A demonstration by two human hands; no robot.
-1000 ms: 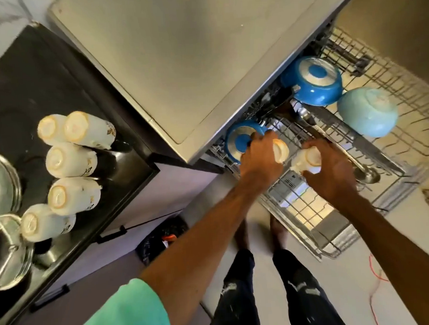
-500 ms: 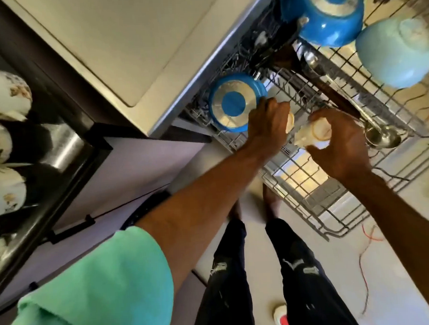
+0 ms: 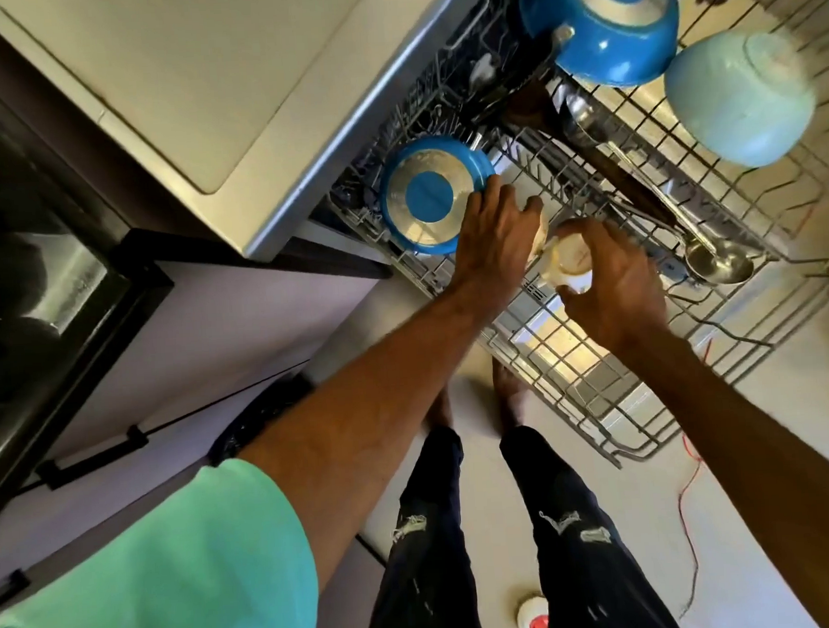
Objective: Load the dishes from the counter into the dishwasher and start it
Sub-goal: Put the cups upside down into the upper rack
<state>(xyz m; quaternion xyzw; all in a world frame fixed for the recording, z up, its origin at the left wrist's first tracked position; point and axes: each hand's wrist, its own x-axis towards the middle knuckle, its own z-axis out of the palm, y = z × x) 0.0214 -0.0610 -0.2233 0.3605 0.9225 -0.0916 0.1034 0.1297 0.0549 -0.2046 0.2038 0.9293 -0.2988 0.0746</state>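
Centre frame, I see a cream cup over the wire rack, held in the curled fingers of the right hand. Just left of it, the left hand wraps a second cup, mostly hidden. A blue bowl sits by the left fingertips; a ladle lies to the right.

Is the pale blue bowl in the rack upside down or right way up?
Upside down: the pale blue bowl shows its rounded outside and base ring upward, on the rack wires.
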